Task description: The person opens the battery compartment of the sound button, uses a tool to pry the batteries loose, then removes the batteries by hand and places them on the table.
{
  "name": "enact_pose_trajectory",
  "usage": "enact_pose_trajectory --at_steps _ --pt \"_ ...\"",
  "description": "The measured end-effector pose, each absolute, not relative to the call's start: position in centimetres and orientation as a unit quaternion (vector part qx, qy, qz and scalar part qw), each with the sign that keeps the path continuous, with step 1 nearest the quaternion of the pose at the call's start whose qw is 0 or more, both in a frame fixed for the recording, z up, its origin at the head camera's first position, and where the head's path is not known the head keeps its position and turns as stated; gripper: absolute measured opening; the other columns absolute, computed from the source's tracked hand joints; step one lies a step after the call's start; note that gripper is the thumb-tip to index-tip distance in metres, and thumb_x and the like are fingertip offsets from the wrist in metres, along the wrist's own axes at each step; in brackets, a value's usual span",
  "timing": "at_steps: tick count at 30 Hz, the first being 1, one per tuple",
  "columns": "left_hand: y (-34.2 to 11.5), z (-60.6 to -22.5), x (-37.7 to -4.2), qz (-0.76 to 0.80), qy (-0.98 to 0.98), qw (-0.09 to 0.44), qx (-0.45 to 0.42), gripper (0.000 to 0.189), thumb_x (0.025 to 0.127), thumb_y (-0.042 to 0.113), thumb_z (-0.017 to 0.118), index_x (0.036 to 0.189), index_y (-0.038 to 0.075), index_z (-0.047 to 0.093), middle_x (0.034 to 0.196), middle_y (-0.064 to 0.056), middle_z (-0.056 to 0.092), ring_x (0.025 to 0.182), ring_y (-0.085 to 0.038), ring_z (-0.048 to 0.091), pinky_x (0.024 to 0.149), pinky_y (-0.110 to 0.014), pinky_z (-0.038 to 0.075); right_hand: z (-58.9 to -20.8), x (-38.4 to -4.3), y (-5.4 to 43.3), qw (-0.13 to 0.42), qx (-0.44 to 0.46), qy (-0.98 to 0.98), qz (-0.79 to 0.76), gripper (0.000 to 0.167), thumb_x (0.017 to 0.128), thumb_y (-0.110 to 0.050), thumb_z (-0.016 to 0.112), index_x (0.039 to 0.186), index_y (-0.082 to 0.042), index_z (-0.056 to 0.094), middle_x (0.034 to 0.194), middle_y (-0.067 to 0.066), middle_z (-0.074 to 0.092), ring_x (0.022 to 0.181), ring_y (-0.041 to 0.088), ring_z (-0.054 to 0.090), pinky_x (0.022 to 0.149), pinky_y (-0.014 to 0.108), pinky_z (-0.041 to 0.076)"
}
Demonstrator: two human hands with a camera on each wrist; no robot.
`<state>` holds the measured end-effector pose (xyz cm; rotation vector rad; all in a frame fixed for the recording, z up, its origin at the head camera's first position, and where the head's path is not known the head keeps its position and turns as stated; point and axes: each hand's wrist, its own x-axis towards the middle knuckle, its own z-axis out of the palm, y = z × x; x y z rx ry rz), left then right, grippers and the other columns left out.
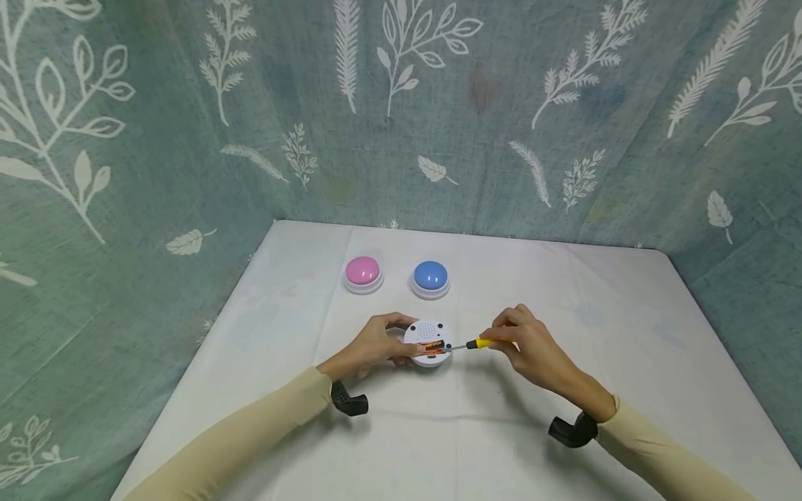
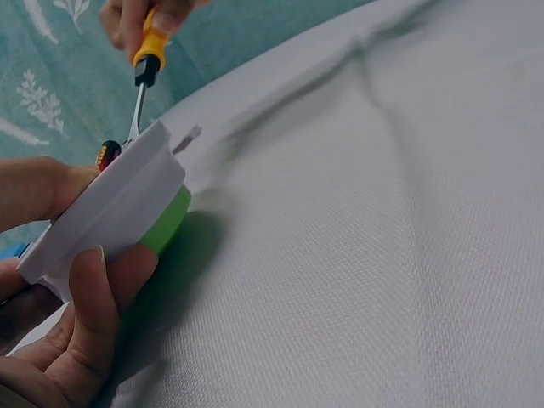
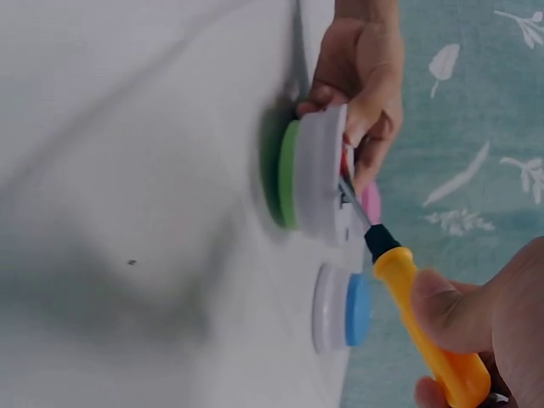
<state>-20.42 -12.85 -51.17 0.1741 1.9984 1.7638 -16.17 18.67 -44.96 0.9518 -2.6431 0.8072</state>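
Observation:
In the head view my left hand (image 1: 376,343) grips a white round button unit (image 1: 429,330), its underside with speaker holes and rubber feet facing up. Its green dome (image 2: 173,219) points down in the left wrist view. Batteries (image 1: 432,346) with black and orange-red wrapping lie in its uncovered compartment, and my left thumb rests by them. My right hand (image 1: 528,348) holds a screwdriver (image 3: 416,306) by its yellow handle. The metal shaft reaches into the battery compartment at its right end; the very tip is hard to make out.
Behind the hands stand a pink-domed button (image 1: 363,271) and a blue-domed button (image 1: 430,276), both upright on the white tablecloth (image 1: 564,292). A small dark speck (image 3: 132,263) lies on the cloth in the right wrist view. A green leaf-patterned curtain (image 1: 401,139) borders the table.

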Motion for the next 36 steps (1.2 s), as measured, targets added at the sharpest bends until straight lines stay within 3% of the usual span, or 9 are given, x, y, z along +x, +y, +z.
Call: enact_pose_trajectory --at_steps 8,27,36 --pt "-12.8 -51.1 -20.3 0.638 0.73 0.236 0.065 0.062 0.078 0.015 0.092 0.133 0.01 0.064 0.125 -0.013 0.061 0.074 -0.028 0.074 0.064 -0.035 0.06 -43.8 -16.1 18.5 0.13 0.34 -0.893 0.264 0.027 0.079 0.007 0.084 0.1 -0.01 0.082 0.094 -0.004 0.062 0.087 0.012 0.044 0.067 0.026 0.045" --pt "-13.0 -50.8 -20.0 0.633 0.734 0.235 0.074 0.066 0.078 0.018 0.092 0.136 0.009 0.062 0.123 -0.013 0.063 0.075 -0.028 0.074 0.064 -0.034 0.06 -41.8 -16.3 16.8 0.093 0.374 -0.905 0.179 0.023 0.081 0.009 0.083 0.095 -0.009 0.082 0.091 -0.001 0.056 0.087 0.016 0.041 0.071 0.027 0.044" --pt "-13.0 -50.7 -19.9 0.633 0.735 0.232 0.074 0.065 0.078 0.016 0.092 0.135 0.009 0.062 0.127 -0.013 0.061 0.075 -0.026 0.073 0.064 -0.034 0.06 -41.6 -16.3 16.8 0.105 0.376 -0.905 0.172 0.023 0.079 0.01 0.083 0.093 -0.007 0.082 0.09 0.0 0.055 0.086 0.017 0.041 0.07 0.026 0.045"
